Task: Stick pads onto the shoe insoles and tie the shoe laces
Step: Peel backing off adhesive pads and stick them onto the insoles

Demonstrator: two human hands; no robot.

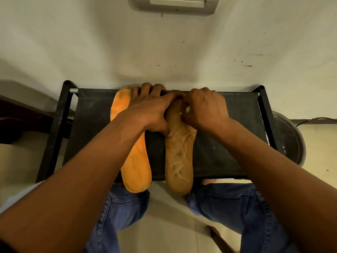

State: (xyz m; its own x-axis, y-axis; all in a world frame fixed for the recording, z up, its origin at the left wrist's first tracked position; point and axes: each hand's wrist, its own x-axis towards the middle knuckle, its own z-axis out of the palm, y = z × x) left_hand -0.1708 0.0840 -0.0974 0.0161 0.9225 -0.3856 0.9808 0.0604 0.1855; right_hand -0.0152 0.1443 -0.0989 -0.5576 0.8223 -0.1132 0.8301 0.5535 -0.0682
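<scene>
Orange insole (135, 161), partly legible "WFAK"

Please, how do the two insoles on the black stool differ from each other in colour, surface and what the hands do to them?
The left insole is bright orange with printed letters; the right insole is dull tan, with moulded lines and dark spots. The left hand lies across the left insole, its thumb touching the right insole's edge; the right hand works with curled fingers at the right insole's front. Both lie lengthwise on the stool, heels overhanging its near edge.
</scene>
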